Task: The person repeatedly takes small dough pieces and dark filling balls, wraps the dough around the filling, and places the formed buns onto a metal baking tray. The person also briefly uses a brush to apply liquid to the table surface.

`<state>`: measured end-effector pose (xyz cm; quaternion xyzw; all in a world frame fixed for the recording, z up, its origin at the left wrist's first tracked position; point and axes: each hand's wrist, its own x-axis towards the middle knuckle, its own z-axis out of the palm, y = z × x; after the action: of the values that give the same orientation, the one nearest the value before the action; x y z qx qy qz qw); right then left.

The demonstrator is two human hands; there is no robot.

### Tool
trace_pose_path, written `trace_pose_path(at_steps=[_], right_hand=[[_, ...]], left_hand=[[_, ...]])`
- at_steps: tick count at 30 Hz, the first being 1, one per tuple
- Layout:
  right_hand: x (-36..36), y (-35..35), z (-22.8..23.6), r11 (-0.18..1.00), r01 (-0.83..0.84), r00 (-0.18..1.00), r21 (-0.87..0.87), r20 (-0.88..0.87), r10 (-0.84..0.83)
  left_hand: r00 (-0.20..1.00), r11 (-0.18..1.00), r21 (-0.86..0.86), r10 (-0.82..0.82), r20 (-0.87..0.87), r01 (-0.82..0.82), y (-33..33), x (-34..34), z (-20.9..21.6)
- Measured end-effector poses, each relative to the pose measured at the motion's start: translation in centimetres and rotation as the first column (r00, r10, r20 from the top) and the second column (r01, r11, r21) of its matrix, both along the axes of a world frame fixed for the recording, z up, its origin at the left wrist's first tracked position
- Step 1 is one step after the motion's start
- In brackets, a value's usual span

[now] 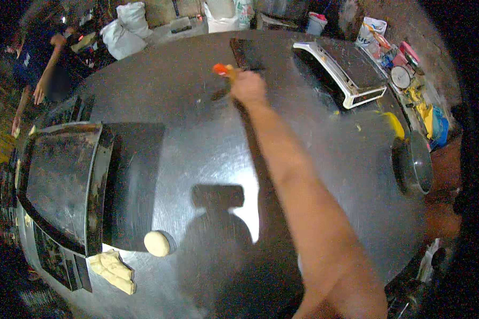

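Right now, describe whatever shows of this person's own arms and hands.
The right forearm is bare, with no sleeve, watch or bracelet visible. The right hand wears no glove; blur hides any rings. The left hand is out of view.

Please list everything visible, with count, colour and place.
Table: one, grey, centre
Trays: several, dark, left
Dough ball: one, cream, near left
Dough lump: one, cream, beside trays
White-edged panel: one, dark, far right
Bowl: one, grey, right
Scale: one, white, upper right
Sacks: at least three, white, back
Bucket: one, pale, back
Person: at least one, dark clothes, left
Clutter: uncounted, mixed, edges
Tool: one, partly orange, far centre
Right hand: one, bare, gripping tool
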<state>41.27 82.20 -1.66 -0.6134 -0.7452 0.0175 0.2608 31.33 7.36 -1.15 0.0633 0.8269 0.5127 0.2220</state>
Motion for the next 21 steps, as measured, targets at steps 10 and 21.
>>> trace_pose_path(at_steps=[10,21], right_hand=[[15.0,-12.3,1.9,0.931,0.346,0.937,-0.113,-0.001,-0.349],[15.5,-26.1,2.8,0.968,-0.084,0.871,-0.237,-0.49,-0.044]], left_hand=[[0.954,0.982,0.178,-0.008,-0.301,0.064,-0.8,0.1,-1.6],[0.953,0.993,0.002,-0.116,-0.279,0.121,-8.3,0.3,3.6]])
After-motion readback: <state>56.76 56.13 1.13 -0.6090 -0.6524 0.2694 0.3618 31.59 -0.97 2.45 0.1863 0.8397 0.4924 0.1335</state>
